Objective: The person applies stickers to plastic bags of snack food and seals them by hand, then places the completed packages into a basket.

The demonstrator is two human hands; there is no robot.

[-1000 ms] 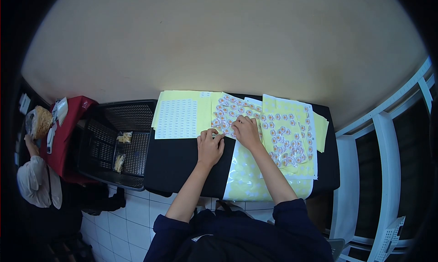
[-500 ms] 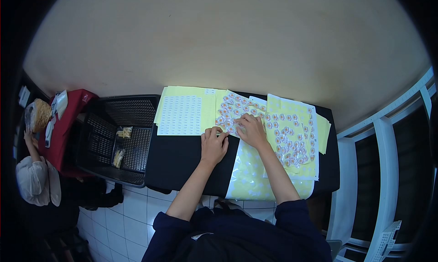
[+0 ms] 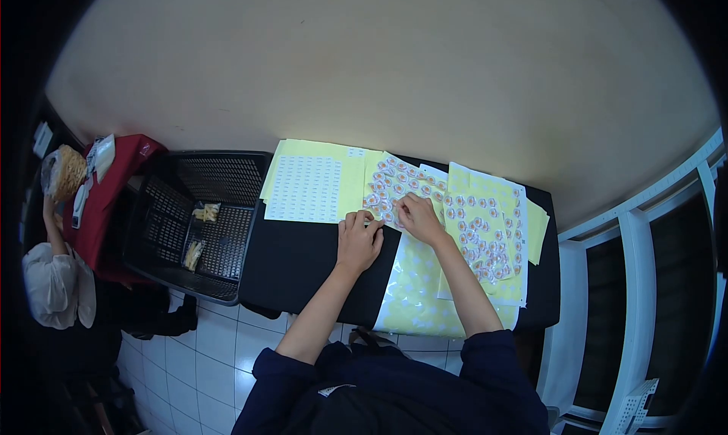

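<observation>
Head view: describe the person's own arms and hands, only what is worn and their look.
Both forearms are bare; dark navy sleeves are pushed up to about the elbows, part of a dark navy top. The left hand and right hand are bare: no gloves show, and no watch or bracelet shows at the wrists. The view is too small to tell rings.

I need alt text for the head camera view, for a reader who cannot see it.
Seen from above, a person's left hand and right hand press on a sheet of round stickers on a black table. Yellow label sheets lie beside it, and a black basket stands at the left.
</observation>
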